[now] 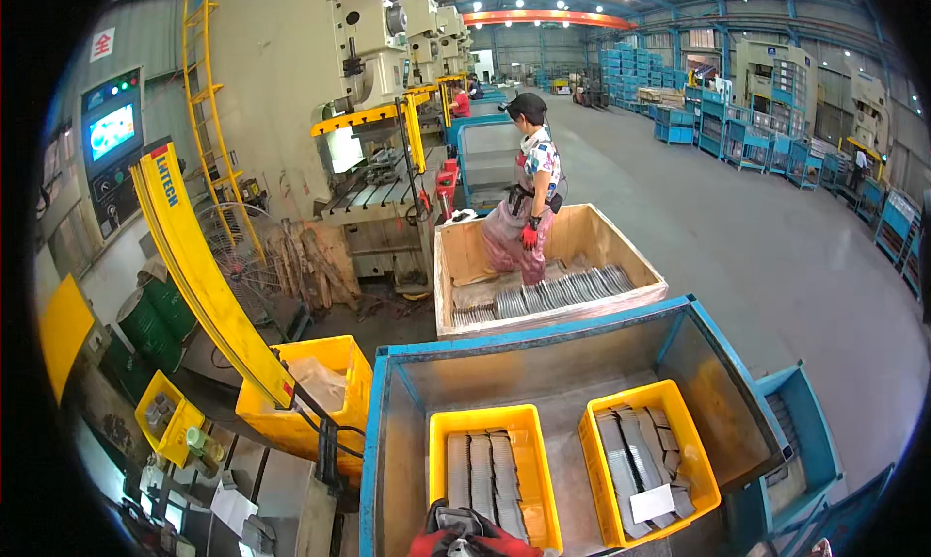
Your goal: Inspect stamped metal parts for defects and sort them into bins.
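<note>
My gloved red-and-black hands are at the lower edge, over the near end of a yellow crate [549, 494]. Between my left hand [429, 541] and my right hand [506, 543] is a grey metal piece [467, 524], which both appear to grip; the frame's edge cuts off its lower part. Rows of curved grey metal plates [482, 470] lie stacked in this crate. To its right, a second yellow crate [706, 460] holds more such plates, with a white paper [652, 503] on top. Both crates stand inside a large blue-framed metal bin [529, 350].
Beyond the bin, a person [529, 184] stands in a wooden crate [621, 232] holding rows of metal parts. A slanted yellow post [208, 266] and another yellow bin [359, 387] are at left. Large presses [373, 53] line the left side; blue racks [747, 145] stand far right.
</note>
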`<move>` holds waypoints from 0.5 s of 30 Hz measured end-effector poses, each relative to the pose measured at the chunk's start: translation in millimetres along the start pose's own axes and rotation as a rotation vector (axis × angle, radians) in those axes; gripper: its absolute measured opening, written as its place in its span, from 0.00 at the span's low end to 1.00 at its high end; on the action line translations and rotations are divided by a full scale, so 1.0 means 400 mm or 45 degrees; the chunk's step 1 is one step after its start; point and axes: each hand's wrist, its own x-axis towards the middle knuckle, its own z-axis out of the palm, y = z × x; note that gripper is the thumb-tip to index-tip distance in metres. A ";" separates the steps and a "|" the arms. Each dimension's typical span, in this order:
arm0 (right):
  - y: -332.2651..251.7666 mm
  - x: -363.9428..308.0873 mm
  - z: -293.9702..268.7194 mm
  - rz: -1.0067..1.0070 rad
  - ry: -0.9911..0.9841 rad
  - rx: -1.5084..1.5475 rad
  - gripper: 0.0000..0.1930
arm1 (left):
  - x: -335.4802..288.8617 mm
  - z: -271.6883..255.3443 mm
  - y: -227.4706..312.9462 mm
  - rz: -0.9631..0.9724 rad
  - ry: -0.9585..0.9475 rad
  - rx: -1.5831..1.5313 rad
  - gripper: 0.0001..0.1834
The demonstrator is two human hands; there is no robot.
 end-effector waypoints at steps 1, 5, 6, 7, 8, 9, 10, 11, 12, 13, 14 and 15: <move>0.007 0.005 -0.010 -0.014 -0.075 -0.115 0.19 | 0.004 0.003 0.012 -0.248 -0.064 -0.173 0.16; 0.065 -0.004 -0.052 0.140 -0.038 0.212 0.21 | 0.014 0.021 0.025 -0.332 0.030 -0.447 0.19; 0.010 -0.020 -0.035 0.152 -0.055 0.204 0.21 | 0.004 0.019 0.016 -0.375 0.001 -0.565 0.18; -0.103 -0.051 -0.006 -0.002 -0.123 -0.047 0.22 | -0.006 0.019 0.012 -0.413 -0.029 -0.684 0.18; -0.164 -0.062 -0.017 -0.153 -0.150 -0.269 0.22 | 0.021 0.024 0.024 -0.430 -0.060 -0.686 0.18; -0.098 -0.025 -0.025 0.122 -0.200 0.694 0.23 | 0.035 0.019 0.059 -0.460 -0.059 -0.818 0.21; -0.071 -0.014 -0.015 0.127 -0.206 0.686 0.23 | 0.031 0.017 0.080 -0.504 -0.023 -0.953 0.24; -0.049 -0.006 -0.008 0.071 -0.185 0.819 0.23 | 0.039 0.038 0.082 -0.502 -0.015 -0.957 0.24; -0.034 -0.001 0.003 0.021 -0.172 0.951 0.23 | 0.051 0.067 0.081 -0.423 0.105 -1.312 0.27; -0.032 -0.001 0.005 -0.035 -0.149 1.085 0.23 | 0.063 0.086 0.084 -0.330 0.216 -1.664 0.30; -0.034 -0.005 0.006 -0.031 -0.153 1.082 0.23 | 0.062 0.093 0.089 -0.328 0.222 -1.665 0.30; -0.041 -0.010 0.006 -0.215 -0.085 0.576 0.23 | 0.066 0.094 0.103 -0.279 0.229 -1.590 0.32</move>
